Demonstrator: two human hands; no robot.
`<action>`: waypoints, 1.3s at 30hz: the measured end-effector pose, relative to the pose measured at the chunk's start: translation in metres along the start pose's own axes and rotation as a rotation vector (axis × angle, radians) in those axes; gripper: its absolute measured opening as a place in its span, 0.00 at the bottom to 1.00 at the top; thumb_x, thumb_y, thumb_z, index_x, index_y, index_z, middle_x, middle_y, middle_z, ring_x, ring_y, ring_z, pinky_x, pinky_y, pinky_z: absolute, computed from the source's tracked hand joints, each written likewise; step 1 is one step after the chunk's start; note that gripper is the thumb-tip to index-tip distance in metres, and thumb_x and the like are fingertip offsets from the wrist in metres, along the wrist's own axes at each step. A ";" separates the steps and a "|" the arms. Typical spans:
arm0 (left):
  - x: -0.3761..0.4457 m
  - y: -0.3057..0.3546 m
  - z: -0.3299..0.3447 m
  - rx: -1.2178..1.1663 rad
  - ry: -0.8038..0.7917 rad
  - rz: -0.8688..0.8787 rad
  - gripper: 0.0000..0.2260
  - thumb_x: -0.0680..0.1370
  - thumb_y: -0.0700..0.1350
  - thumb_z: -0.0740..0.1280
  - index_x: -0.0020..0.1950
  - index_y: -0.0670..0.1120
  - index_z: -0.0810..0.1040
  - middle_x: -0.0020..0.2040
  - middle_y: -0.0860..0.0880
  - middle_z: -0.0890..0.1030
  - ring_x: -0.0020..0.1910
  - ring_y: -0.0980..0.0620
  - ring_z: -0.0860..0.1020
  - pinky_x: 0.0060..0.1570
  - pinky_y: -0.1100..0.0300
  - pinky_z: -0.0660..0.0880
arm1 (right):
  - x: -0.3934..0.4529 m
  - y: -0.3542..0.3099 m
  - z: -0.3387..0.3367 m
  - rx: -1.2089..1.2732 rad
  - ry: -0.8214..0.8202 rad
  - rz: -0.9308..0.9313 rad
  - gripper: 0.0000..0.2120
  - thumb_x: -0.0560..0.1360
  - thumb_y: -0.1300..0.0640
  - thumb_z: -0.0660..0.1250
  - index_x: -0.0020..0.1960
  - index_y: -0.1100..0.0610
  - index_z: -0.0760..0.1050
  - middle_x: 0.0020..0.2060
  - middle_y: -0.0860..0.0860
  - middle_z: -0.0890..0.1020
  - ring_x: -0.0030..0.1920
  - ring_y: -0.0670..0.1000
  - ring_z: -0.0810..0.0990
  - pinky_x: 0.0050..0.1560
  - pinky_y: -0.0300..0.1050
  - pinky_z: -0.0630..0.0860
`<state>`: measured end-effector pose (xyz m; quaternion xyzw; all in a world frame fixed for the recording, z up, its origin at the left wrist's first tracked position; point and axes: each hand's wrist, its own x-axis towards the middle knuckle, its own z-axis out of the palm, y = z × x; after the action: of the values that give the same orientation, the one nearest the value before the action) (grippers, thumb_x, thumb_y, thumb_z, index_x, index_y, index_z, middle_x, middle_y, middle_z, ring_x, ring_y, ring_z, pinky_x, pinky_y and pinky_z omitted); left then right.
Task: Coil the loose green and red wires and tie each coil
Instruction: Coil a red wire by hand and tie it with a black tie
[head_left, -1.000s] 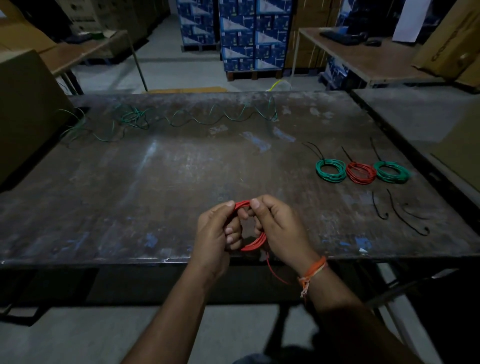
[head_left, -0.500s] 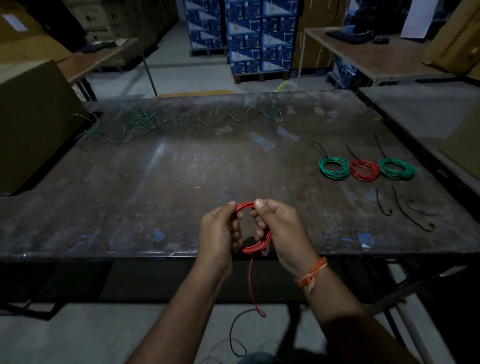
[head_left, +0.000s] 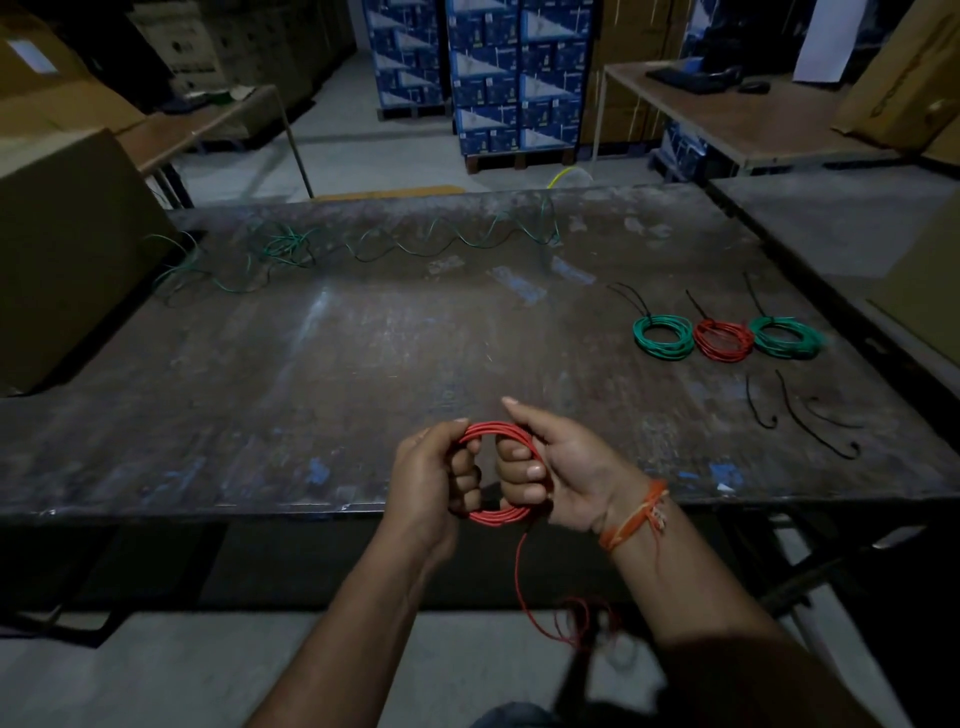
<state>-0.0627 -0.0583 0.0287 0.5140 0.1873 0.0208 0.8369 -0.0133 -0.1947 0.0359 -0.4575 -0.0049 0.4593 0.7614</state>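
Observation:
A red wire coil (head_left: 496, 430) is held upright over the table's near edge. My left hand (head_left: 431, 478) grips its left side and my right hand (head_left: 561, 470) grips its right side. A loose red tail (head_left: 519, 577) hangs from the coil's bottom down past the table edge toward the floor. A long loose green wire (head_left: 405, 247) lies stretched and tangled along the far side of the table. At the right, a green coil (head_left: 662, 338), a red coil (head_left: 723, 340) and a second green coil (head_left: 787, 338) lie in a row, each with a black tie.
Black loose ties (head_left: 810, 415) lie right of my hands. The worn dark table (head_left: 311, 374) has a large cardboard box (head_left: 67, 249) at its left edge. A second table (head_left: 841, 228) adjoins at the right. Blue stacked cartons (head_left: 488, 67) stand beyond.
The coil has grown wider between my hands, and my hands have spread apart. The hanging red tail now swings lower and to the right.

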 end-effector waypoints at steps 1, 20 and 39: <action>0.000 0.000 0.000 -0.009 -0.008 -0.008 0.16 0.80 0.44 0.61 0.32 0.44 0.71 0.22 0.54 0.59 0.19 0.58 0.54 0.22 0.68 0.50 | -0.001 0.001 0.002 -0.019 0.031 -0.037 0.24 0.75 0.40 0.62 0.28 0.54 0.67 0.19 0.47 0.64 0.19 0.45 0.62 0.40 0.49 0.46; -0.009 0.016 -0.009 -0.088 -0.335 -0.204 0.13 0.76 0.49 0.64 0.33 0.48 0.67 0.23 0.55 0.57 0.19 0.59 0.54 0.22 0.64 0.50 | 0.003 0.017 0.010 -0.103 0.232 -0.386 0.25 0.82 0.48 0.62 0.29 0.55 0.67 0.21 0.49 0.63 0.21 0.47 0.62 0.25 0.39 0.64; 0.026 0.034 -0.057 -0.617 -0.059 -0.034 0.15 0.85 0.47 0.54 0.39 0.48 0.68 0.25 0.55 0.62 0.21 0.59 0.60 0.23 0.65 0.59 | -0.016 0.034 -0.038 -0.947 0.483 -0.714 0.06 0.76 0.62 0.73 0.44 0.52 0.82 0.37 0.46 0.83 0.40 0.44 0.80 0.43 0.42 0.76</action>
<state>-0.0524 0.0127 0.0279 0.2331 0.1562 0.0478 0.9586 -0.0303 -0.2266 -0.0036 -0.8051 -0.1879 0.0096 0.5626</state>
